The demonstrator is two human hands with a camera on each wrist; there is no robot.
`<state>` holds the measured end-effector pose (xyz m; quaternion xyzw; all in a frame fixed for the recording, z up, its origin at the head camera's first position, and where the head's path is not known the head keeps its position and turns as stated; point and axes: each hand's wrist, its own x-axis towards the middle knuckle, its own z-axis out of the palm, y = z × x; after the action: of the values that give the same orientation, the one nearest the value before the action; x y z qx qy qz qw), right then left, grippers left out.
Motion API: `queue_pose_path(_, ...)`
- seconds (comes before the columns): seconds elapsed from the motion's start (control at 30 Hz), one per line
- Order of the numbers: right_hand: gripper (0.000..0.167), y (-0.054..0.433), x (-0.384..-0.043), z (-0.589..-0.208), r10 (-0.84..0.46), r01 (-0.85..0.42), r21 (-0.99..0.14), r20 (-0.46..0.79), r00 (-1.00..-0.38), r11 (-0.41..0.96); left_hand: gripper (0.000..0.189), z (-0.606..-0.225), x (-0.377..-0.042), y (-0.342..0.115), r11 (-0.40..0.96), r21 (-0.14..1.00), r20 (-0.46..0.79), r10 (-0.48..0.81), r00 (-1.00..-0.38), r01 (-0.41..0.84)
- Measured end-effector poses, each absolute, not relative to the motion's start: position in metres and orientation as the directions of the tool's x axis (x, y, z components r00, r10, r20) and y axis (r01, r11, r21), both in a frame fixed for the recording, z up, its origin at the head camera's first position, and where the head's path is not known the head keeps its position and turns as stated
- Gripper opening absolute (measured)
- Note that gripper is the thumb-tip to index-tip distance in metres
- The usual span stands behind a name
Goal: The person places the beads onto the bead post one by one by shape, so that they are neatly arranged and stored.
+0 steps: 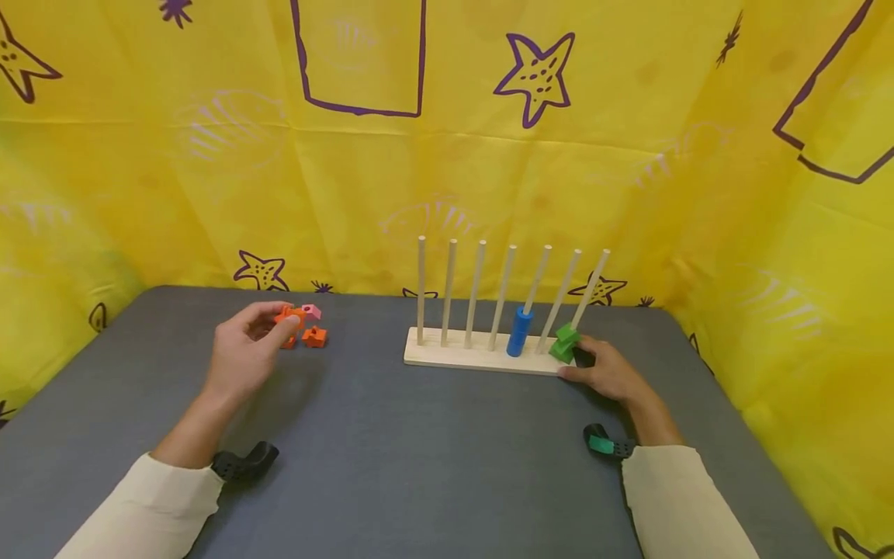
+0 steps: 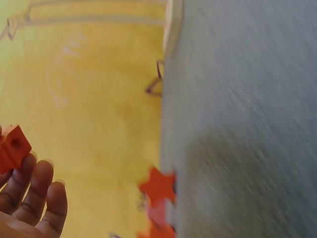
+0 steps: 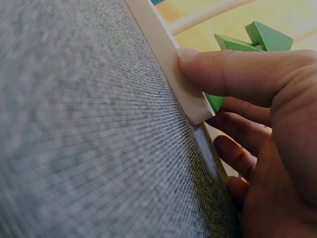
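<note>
Pinched between the fingers and thumb of my left hand (image 1: 240,353) is an orange star-shaped block (image 2: 14,148) with a hole in it, raised over the table at the left. Close by stand more orange star blocks (image 1: 314,337) and a pink block (image 1: 311,311), partly covered by the hand in the head view. My right hand (image 1: 609,371) grips the right end of a wooden peg stand (image 1: 447,355), thumb on its front edge and fingers behind. Green angular blocks (image 1: 564,341) are threaded on the rightmost peg, turned against each other. Blue round blocks (image 1: 519,332) are stacked on another peg.
Several upright pegs (image 1: 421,287) to the left on the stand are bare. Under everything lies a dark grey tabletop (image 1: 419,458). Yellow printed cloth (image 1: 461,171) hangs behind and at the sides. A dark wrist band (image 1: 244,463) circles each wrist.
</note>
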<state>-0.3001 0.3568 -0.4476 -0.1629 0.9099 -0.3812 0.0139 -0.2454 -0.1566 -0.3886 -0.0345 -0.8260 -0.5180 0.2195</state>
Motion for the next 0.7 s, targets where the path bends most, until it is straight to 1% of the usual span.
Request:
queue_pose_path(0.17,0.06,0.357,-0.3,-0.446,-0.307,-0.272,-0.701,0.078,-0.948,0.659,0.032,-0.376,-0.248,-0.139,0.425,0.832,0.426,-0.078,-0.901,0.356)
queue_pose_path(0.33,0.059,0.357,-0.302,-0.446,-0.303,-0.269,-0.703,0.08,-0.95,0.659,0.035,-0.362,-0.252,-0.125,0.362,0.858,0.393,-0.003,-0.92,0.365)
queue_pose_path(0.43,0.056,0.356,-0.302,-0.448,-0.301,-0.272,-0.703,0.086,-0.95,0.657,0.036,-0.352,-0.253,-0.117,0.352,0.861,0.384,0.027,-0.923,0.369)
queue_pose_path(0.5,0.058,0.353,-0.302,-0.449,-0.308,-0.274,-0.706,0.084,-0.948,0.653,0.034,-0.345,-0.253,-0.112,0.357,0.849,0.404,0.037,-0.914,0.39)
queue_pose_path(0.7,0.055,0.354,-0.3,-0.452,-0.312,-0.297,-0.716,0.116,-0.943,0.631,0.029,-0.329,-0.257,-0.086,0.314,0.819,0.478,0.089,-0.874,0.48)
